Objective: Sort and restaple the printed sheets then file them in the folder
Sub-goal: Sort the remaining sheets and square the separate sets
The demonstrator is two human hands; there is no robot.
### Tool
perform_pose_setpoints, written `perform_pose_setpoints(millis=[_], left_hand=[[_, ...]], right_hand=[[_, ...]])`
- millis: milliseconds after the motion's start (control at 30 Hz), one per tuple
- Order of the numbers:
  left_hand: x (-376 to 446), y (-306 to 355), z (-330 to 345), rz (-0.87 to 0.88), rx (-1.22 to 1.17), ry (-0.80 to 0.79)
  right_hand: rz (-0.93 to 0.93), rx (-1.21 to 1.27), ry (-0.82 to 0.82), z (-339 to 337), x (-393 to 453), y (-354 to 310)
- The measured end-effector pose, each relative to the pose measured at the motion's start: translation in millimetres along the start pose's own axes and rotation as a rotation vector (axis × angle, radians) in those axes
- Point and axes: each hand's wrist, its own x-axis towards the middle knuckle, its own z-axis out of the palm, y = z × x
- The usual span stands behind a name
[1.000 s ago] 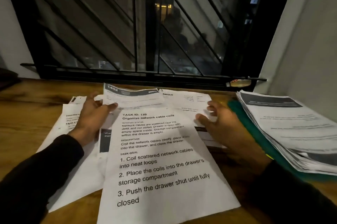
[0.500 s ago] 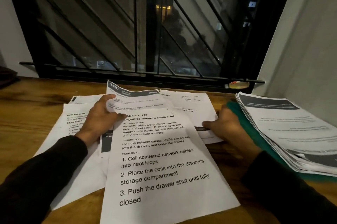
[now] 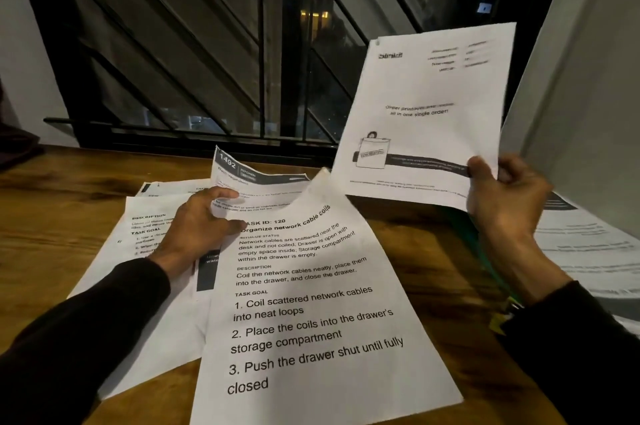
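The right hand (image 3: 502, 192) is pinching a printed sheet (image 3: 426, 113) by its lower corner, holding it in the air above the wooden desk (image 3: 52, 217) — just right of the network-cable sheet (image 3: 304, 314). The left hand (image 3: 197, 224), fingers spread (thumb possibly tucked under), is pressing the overlapping sheets (image 3: 152, 237) on that desk; the green folder (image 3: 478, 244) is lying blurred, right of the network-cable sheet.

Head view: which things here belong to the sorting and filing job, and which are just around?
Job:
- lifted sheet, pinched by right hand
- loose sheets under left hand
- paper stack
- green folder

Around:
- wooden desk
- window grille
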Motion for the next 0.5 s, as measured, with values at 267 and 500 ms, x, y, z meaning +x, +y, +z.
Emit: perform_pose_setpoints(millis=[267, 500], left_hand=[[-8.3, 18.9, 1.8, 0.160, 0.017, 0.052], [-14.5, 45.5, 12.4, -0.072, -0.501, -0.037]], right_hand=[[0.058, 0.139, -0.140, 13.9, -32.4, -8.1], [0.051, 0.026, -0.490, 20.3, -64.2, 0.8]])
